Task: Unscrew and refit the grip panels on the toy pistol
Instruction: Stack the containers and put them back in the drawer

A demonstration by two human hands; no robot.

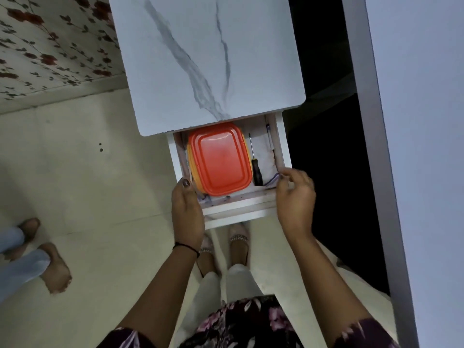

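A white drawer (pixel 236 204) stands pulled out from under a marble-patterned table top (pixel 200 59). Inside it lies an orange lidded box (pixel 221 159), and to the right of the box a screwdriver (pixel 256 169) with a black handle and thin metal shaft. A pen (pixel 270 139) rests along the drawer's right wall on a white cloth (pixel 266 162). My left hand (pixel 187 212) grips the drawer's front left corner, thumb on the rim. My right hand (pixel 295 197) is at the front right corner, fingers curled and touching the rim. No toy pistol is visible.
Another person's bare feet and light jeans (pixel 32 249) stand on the pale tiled floor at the left. My own feet (pixel 236 247) are under the drawer. A grey-white wall or door edge (pixel 391 172) runs down the right, with dark space beside it.
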